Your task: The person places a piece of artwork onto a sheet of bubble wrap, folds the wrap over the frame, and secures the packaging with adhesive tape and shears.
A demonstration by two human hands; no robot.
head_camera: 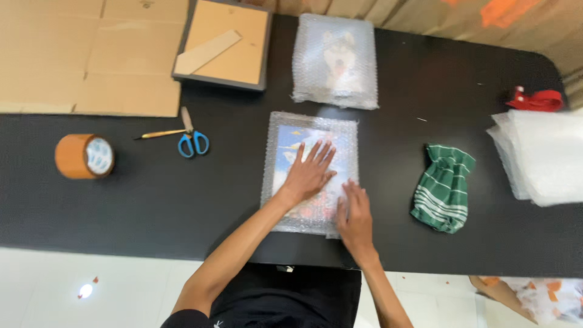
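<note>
- Bubble-wrapped picture [285,146]: lies flat at the centre of the black worktop [152,194].
- Left hand [308,173]: open, fingers spread, palm pressed flat on the picture's middle.
- Right hand [355,218]: fingers together, flat on the lower right corner.
- Second wrapped picture [334,61]: just beyond.
- Green striped cloth [444,188]: right, apart.

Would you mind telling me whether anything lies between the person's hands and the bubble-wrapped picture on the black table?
Nothing visible does: the left hand rests flat on the bubble-wrapped picture, and the right hand presses its lower right corner.
</note>
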